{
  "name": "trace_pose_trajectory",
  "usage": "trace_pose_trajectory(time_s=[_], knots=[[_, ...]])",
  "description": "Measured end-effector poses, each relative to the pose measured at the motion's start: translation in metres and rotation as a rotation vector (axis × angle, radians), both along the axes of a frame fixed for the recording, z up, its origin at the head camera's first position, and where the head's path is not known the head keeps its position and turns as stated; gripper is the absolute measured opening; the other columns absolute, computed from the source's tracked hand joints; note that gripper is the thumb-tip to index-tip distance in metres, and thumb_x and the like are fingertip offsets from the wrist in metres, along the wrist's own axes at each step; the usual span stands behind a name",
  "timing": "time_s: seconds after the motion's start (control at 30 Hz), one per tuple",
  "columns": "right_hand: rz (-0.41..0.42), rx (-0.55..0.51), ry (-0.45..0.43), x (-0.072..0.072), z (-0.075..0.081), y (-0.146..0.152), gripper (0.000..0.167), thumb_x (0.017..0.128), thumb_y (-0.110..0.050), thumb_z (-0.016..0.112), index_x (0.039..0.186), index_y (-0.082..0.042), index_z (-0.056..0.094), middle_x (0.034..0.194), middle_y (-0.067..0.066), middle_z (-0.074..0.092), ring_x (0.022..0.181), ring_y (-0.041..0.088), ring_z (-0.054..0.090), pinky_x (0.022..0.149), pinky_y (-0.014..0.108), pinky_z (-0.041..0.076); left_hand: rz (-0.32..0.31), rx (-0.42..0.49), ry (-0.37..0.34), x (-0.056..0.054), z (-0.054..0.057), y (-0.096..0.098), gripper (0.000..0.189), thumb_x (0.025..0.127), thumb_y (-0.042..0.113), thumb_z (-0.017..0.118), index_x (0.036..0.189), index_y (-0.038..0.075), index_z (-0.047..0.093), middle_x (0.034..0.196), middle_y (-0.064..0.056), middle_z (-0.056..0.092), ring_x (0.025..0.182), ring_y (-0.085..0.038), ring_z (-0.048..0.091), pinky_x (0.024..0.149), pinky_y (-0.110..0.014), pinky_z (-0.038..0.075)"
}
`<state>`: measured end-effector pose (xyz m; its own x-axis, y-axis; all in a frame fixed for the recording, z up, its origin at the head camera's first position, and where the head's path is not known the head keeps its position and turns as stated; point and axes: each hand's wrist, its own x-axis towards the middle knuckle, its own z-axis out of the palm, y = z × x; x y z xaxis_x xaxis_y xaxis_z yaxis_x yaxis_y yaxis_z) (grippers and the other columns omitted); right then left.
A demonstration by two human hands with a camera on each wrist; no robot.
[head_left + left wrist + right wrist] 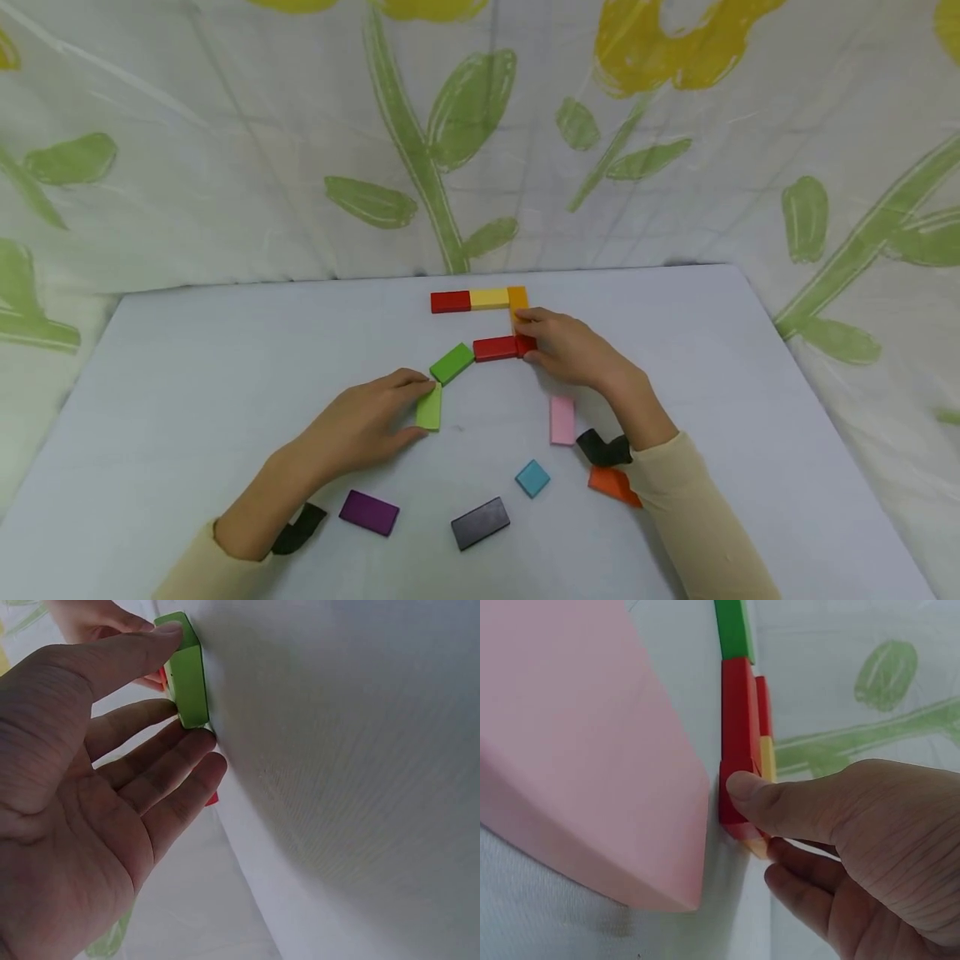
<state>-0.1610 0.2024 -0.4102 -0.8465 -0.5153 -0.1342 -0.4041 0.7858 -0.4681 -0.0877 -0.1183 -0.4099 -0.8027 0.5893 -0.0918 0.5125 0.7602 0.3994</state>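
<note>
L hand [360,421]: grip pinching lime blk [429,408] by ends, on desk [225,358] just beside green blk [452,363], prob. for aligning. R hand [573,350]: grip pinching red end blk [523,347] against orange blk [517,298], prob. for snug corner.

From the head, the white table [225,367] is viewed forward and down, from above, with the flowered cloth [277,150] caught at 12 o'clock. From the left wrist, the left hand [79,810] is framed very closely at 9 o'clock; the light green block [191,682], at 11 o'clock, is shared with the head view. From the right wrist, the right hand [870,855] is framed closely at 4 o'clock; the pink block [592,750], nearer still between 9 and 10 o'clock, is also covered from the head.
</note>
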Motion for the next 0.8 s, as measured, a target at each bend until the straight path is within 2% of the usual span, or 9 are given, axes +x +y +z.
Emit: trace_pose_trajectory(time_s=[0.23, 0.4, 0.6, 0.8], knots=[[-0.006, 0.004, -0.016, 0.001, 0.002, 0.0, 0.053, 0.099, -0.013, 0.075, 0.148, -0.003, 0.06, 0.162, 0.015, 0.053, 0.152, 0.037, 0.048, 0.123, 0.053, 0.045, 0.013, 0.001, 0.001, 0.003, -0.002, 0.001, 0.06, 0.092, 0.027, 0.084, 0.145, 0.008, 0.064, 0.146, -0.005, 0.065, 0.131, -0.023, 0.068, 0.106, -0.044, 0.06], [0.001, 0.005, -0.009, -0.002, 0.0, 0.0, 0.054, 0.099, -0.013, 0.075, 0.15, -0.002, 0.058, 0.162, 0.016, 0.051, 0.153, 0.038, 0.047, 0.123, 0.053, 0.045, 0.039, 0.005, 0.008, 0.004, -0.004, 0.0, 0.064, 0.093, 0.03, 0.083, 0.15, 0.01, 0.06, 0.153, -0.009, 0.059, 0.134, -0.027, 0.067, 0.105, -0.047, 0.06], [0.008, 0.007, -0.019, -0.005, -0.002, 0.0, 0.055, 0.1, -0.015, 0.074, 0.151, -0.004, 0.056, 0.164, 0.015, 0.05, 0.154, 0.037, 0.046, 0.124, 0.052, 0.044, 0.086, 0.019, -0.007, 0.013, -0.005, -0.005, 0.064, 0.095, 0.033, 0.08, 0.152, 0.015, 0.057, 0.16, -0.012, 0.053, 0.14, -0.033, 0.062, 0.106, -0.053, 0.059], [-0.013, 0.015, -0.029, -0.004, -0.003, 0.001, 0.056, 0.1, -0.016, 0.074, 0.152, -0.005, 0.056, 0.164, 0.013, 0.05, 0.155, 0.035, 0.046, 0.124, 0.051, 0.044, 0.087, 0.004, -0.009, 0.013, -0.003, -0.011, 0.061, 0.097, 0.032, 0.077, 0.153, 0.016, 0.057, 0.16, -0.013, 0.053, 0.143, -0.034, 0.059, 0.109, -0.055, 0.057]])
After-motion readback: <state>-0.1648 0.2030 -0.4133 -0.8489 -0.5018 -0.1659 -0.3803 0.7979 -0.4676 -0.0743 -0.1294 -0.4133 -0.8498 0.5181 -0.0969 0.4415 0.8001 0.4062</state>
